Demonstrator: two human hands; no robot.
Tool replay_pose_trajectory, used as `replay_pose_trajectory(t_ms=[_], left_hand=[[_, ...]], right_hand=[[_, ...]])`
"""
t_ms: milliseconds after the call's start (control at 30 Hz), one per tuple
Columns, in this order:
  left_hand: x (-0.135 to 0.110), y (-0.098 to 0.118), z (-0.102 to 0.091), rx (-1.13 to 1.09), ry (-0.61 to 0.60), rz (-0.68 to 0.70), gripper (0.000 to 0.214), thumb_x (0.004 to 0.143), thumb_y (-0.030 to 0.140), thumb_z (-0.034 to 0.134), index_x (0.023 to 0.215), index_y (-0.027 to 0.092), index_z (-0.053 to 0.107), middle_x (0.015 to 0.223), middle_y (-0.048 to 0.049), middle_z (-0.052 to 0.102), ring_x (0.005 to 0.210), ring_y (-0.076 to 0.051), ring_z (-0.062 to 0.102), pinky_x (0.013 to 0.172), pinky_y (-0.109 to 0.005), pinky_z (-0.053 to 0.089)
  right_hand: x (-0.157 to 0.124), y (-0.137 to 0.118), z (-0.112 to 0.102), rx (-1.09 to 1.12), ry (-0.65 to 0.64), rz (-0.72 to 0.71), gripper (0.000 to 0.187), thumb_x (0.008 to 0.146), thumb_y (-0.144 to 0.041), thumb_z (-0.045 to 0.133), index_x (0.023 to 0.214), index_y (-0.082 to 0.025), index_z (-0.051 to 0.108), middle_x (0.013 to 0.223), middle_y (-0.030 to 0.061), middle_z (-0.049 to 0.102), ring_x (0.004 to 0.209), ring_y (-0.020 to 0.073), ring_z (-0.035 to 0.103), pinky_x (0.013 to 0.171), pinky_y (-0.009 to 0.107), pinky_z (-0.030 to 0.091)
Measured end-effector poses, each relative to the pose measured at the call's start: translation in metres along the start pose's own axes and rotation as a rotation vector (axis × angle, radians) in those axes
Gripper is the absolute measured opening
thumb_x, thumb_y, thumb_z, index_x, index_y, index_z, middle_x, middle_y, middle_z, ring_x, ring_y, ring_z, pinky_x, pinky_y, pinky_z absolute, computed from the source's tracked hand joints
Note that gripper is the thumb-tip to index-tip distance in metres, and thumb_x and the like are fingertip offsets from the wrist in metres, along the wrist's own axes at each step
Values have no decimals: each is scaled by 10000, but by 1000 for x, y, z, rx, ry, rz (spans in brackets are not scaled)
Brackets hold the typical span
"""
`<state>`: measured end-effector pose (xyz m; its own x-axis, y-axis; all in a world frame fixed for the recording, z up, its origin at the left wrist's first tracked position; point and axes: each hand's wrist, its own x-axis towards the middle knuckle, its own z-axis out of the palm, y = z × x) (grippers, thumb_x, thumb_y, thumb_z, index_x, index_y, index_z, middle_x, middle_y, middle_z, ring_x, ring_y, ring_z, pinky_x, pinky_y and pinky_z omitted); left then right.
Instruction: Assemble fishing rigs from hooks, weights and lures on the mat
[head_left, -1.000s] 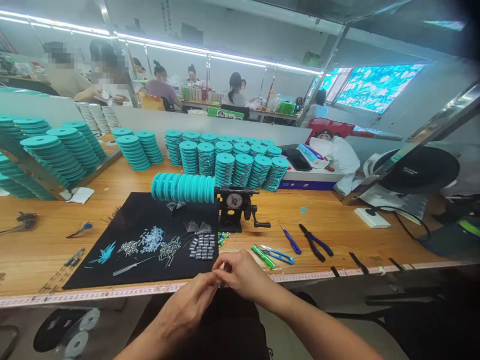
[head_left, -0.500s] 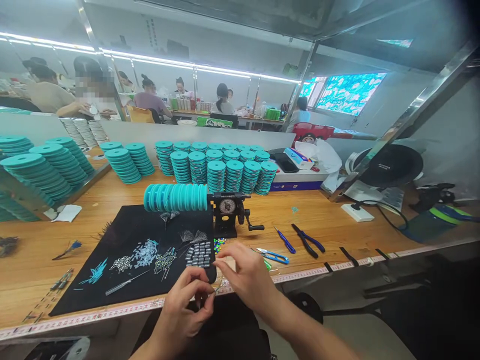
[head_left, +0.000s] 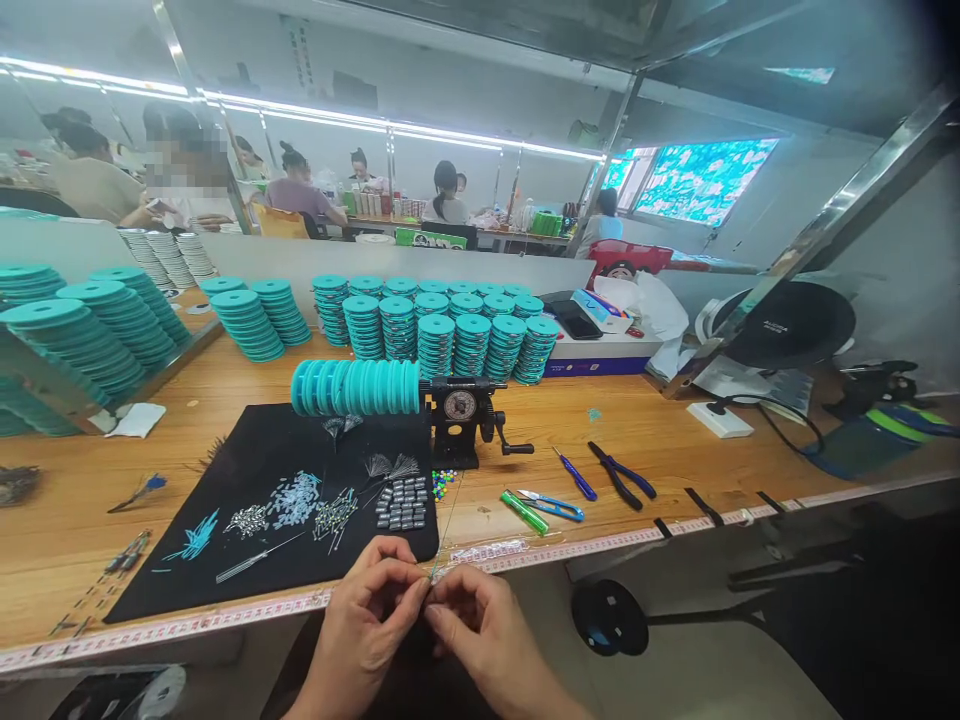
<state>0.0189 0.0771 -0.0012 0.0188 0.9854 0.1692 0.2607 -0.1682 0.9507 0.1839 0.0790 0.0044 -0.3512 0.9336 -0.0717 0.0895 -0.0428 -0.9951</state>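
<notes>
My left hand (head_left: 369,618) and my right hand (head_left: 474,625) meet fingertip to fingertip just below the front edge of the wooden bench (head_left: 675,420). Both pinch a tiny part between thumb and fingers; it is too small to name. A thin line runs up from the pinch toward the black winder (head_left: 461,418), which carries a row of teal spools (head_left: 354,387). Just beyond my hands lies a black mat (head_left: 255,455) with little heaps of small metal parts (head_left: 403,502) and teal tubes (head_left: 196,536).
Stacks of teal spools (head_left: 435,330) fill the back and left of the bench. Snips (head_left: 556,507), a green tool (head_left: 525,512), pliers (head_left: 621,477) and a blue tool (head_left: 577,475) lie right of the winder. A measuring tape (head_left: 187,628) lines the front edge. People work at far benches.
My right hand has dropped from above the bench edge down and left to join my left hand. Both hands now pinch together at one point below the edge.
</notes>
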Motion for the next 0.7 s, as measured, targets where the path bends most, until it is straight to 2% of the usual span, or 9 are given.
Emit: replay_pose_trajectory(t_ms=[100, 167, 233, 300, 400, 500, 533, 600, 700], left_hand=[[0, 0, -4, 91, -10, 40, 139, 878, 243, 602, 767, 206, 678, 890, -29, 530, 715, -145, 585, 600, -215, 487], [-1, -2, -6, 183, -34, 109, 132, 888, 204, 583, 781, 201, 662, 885, -26, 520, 671, -129, 575, 578, -215, 481], [-2, -6, -8, 280, -52, 211, 119, 890, 152, 571, 807, 197, 644, 903, -31, 520, 691, -128, 586, 610, -220, 496], [-2, -12, -11, 360, -62, 329, 132, 894, 96, 546, 852, 195, 624, 935, -41, 531, 759, -138, 606, 674, -224, 514], [1, -18, -15, 457, -132, 512, 206, 911, 29, 484, 958, 193, 599, 974, -61, 588, 883, -162, 627, 784, -237, 520], [5, -18, -14, 512, -216, 657, 254, 921, 16, 458, 1035, 198, 595, 973, -65, 660, 869, -177, 635, 786, -265, 514], [5, -17, -12, 492, -214, 658, 245, 922, 21, 456, 1017, 198, 595, 961, -63, 670, 850, -178, 634, 772, -272, 510], [5, -13, -8, 393, -166, 541, 200, 919, 43, 458, 914, 199, 582, 913, -49, 661, 762, -157, 618, 696, -254, 497], [2, -6, -2, 142, -95, 154, 162, 919, 160, 507, 763, 200, 530, 844, -25, 622, 648, -126, 553, 576, -220, 453]], right_hand=[[-4, -8, -10, -420, 82, -303, 136, 923, -230, 572, 818, -185, 647, 752, 30, 618, 694, 167, 590, 638, 275, 483], [-1, -14, -17, -616, 93, -534, 145, 941, -161, 521, 914, -191, 661, 947, 83, 660, 835, 197, 609, 727, 306, 491], [7, -19, -22, -736, 46, -668, 184, 957, -131, 484, 986, -193, 654, 1091, 106, 668, 919, 211, 611, 783, 325, 486], [20, -22, -24, -790, -19, -678, 188, 973, -147, 470, 983, -193, 652, 1026, 89, 702, 868, 198, 626, 761, 308, 478], [44, -24, -24, -820, -83, -564, 161, 975, -201, 513, 926, -204, 667, 810, 28, 715, 749, 170, 644, 694, 258, 454], [64, -25, -22, -847, -134, -488, 92, 923, -208, 618, 867, -232, 687, 773, -25, 725, 716, 141, 662, 659, 215, 434], [68, -27, -21, -850, -144, -482, 77, 903, -209, 648, 847, -238, 692, 760, -37, 725, 700, 137, 663, 647, 210, 429], [69, -33, -21, -858, -120, -482, 64, 890, -220, 666, 831, -231, 691, 758, -24, 725, 704, 153, 662, 651, 227, 429], [52, -43, -23, -827, 93, -521, 99, 930, -253, 599, 888, -197, 669, 858, 53, 720, 820, 213, 650, 738, 296, 439]])
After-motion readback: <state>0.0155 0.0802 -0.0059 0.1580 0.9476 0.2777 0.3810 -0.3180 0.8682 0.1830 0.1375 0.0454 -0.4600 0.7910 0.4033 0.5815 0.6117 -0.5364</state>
